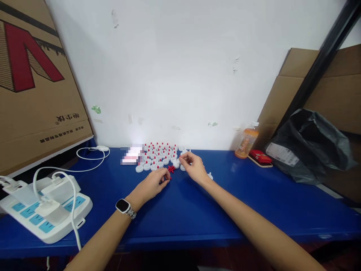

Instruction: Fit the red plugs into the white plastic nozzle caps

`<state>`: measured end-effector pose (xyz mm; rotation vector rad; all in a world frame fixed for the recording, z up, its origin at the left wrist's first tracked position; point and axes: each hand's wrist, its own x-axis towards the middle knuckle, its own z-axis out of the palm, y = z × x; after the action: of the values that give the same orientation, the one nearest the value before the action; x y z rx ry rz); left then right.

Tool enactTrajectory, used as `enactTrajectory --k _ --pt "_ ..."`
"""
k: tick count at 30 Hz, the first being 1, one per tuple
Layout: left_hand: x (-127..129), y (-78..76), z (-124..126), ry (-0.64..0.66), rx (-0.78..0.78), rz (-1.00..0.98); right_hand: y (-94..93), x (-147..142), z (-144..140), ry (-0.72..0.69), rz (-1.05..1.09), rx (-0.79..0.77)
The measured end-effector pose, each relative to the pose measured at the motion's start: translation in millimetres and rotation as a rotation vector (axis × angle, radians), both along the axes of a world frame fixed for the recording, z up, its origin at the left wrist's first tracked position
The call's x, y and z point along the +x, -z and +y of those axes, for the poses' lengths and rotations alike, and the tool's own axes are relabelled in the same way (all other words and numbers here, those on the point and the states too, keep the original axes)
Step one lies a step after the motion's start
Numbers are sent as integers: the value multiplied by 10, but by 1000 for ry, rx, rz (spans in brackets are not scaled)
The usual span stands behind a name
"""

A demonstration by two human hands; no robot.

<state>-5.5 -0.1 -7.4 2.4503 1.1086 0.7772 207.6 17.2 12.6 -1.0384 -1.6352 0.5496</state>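
Pretty bright overall, white wall [175,75] kinda washed out. Extra glow low on wall above pixelated patch [132,155] at back edge of worktop [282,195]. Soft shadow beside bottle [247,142], gloom under front edge. Wide-angle lean on carton [42,101], tiny red bits [171,169] mushy.

A smooth white painted wall [175,67] was observed behind a glossy blue flat-topped table [267,210]. The wall was marked by grey scuffs [114,19] and small green patches [96,109]; a pale glow [137,133] was noted low, left of centre. Dark reddish-brown flooring [228,258] was partly seen below the table edge. At right, a dark slanting post [325,56] was flanked by brown cardboard panels [293,86].
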Motion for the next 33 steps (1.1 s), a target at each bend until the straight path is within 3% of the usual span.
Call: enactTrajectory --k 6,12,20,23,27,30,33 --pt "-191 -52 65 -99 -61 -136 -183 -207 281 -211 -363 28" --pt "-282 -37 105 -163 -82 -142 -226 -465 605 -345 -704 14" --pt "-294 34 179 -176 -85 -91 -236 -619 599 -281 -843 34" --pt "-288 27 165 -176 -76 -88 -282 -482 488 -241 -739 26" --pt "-231 -6 109 -155 -60 -71 -299 0 221 -54 -570 64" --pt "-136 -50 71 -115 -46 -62 -223 409 10 91 -585 78" --pt "-30 -91 52 -73 -35 -19 -128 638 -114 160 -676 77"
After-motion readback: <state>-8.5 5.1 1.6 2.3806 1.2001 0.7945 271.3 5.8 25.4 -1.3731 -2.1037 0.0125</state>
